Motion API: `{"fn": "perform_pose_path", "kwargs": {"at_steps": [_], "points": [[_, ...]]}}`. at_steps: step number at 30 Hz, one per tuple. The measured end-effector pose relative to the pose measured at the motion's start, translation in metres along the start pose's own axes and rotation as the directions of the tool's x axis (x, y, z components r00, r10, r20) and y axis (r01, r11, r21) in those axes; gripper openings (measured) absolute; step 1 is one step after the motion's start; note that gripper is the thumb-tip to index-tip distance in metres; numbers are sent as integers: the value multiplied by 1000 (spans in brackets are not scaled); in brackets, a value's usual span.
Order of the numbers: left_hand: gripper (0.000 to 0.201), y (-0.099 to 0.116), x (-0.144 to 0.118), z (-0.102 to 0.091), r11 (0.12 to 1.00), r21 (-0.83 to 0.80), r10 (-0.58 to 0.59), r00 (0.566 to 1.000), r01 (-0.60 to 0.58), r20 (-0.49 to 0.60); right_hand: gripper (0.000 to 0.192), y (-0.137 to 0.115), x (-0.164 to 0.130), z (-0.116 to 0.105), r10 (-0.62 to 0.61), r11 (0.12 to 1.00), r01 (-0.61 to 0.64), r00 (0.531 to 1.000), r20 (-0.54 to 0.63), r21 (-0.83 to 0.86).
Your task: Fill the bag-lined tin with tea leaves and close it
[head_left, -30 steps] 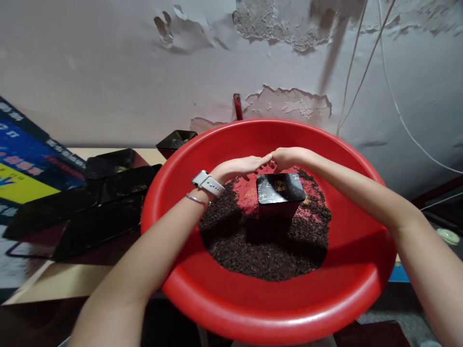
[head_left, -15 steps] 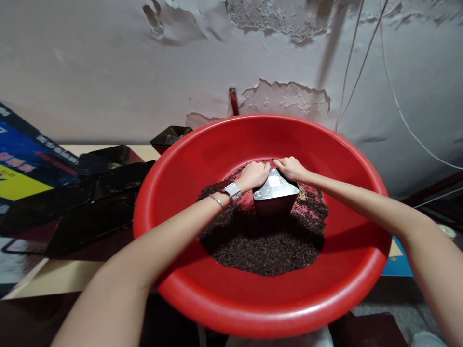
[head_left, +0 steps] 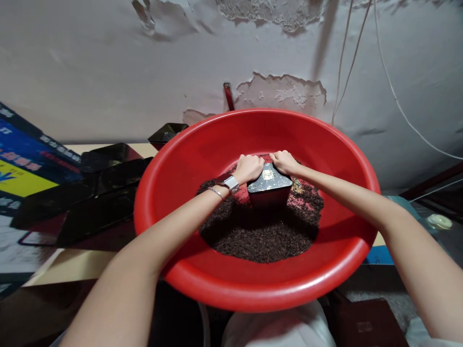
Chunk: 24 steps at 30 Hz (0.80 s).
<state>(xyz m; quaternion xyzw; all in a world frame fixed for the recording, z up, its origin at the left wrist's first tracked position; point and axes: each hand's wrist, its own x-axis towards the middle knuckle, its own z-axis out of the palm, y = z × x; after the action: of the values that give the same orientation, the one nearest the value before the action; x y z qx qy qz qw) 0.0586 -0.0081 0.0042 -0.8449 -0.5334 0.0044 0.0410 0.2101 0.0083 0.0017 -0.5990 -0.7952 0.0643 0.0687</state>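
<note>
The wall (head_left: pixel 90 72) and everything before it stand a little higher in view than half a second ago, so more shows below the basin (head_left: pixel 260 295). The red basin itself sits slightly further left and higher, its rim unbroken except where the forearms cross it. The desk (head_left: pixel 68 267) on the left carries a group of dark tins (head_left: pixel 99 207), much as they lay earlier. At the lower right, the dark red box (head_left: pixel 369 323) shows more fully than before.

Dark flakes (head_left: pixel 260 246) cover much of the basin's bottom, thickest on the near side, just as earlier. The tin (head_left: pixel 269 195) stands upright among them, lid up, toward the far side of the bottom.

A second ago the hands met above and behind the tin, clear of its lid; now, as half a second ago, they are on it. The left hand (head_left: pixel 249 167) lies at the lid's far left edge and the right hand (head_left: pixel 285 162) at its far right edge, so the tin lies between them and toward the wearer. Both are mostly closed, fingers bent over the edges; the fingertips are hidden. More of the lid's pale patch (head_left: pixel 268 174) is visible between them.
</note>
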Motion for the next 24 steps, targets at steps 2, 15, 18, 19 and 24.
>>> {"fn": "perform_pose_path", "kwargs": {"at_steps": [2,15,18,19,24], "points": [[49,2,-3,-6,998,-43,-54,998,53,-33,51,-4,-4,-6,-3,1000,3,1000,-11,-4],[56,-6,-19,21,888,-460,-52,994,4,-92,50,-3,-35,11,-247,954,250,968,-36,164],[53,-6,-23,23,831,-550,-176,977,81,-121,52,0,-38,14,-188,943,200,980,-69,265],[51,-7,-25,23,811,-576,-216,967,101,-135,56,2,-39,13,-171,927,184,983,-68,325],[49,-10,-46,23,497,-805,-421,901,325,103,112,29,-52,6,-273,766,162,958,86,622]]}}
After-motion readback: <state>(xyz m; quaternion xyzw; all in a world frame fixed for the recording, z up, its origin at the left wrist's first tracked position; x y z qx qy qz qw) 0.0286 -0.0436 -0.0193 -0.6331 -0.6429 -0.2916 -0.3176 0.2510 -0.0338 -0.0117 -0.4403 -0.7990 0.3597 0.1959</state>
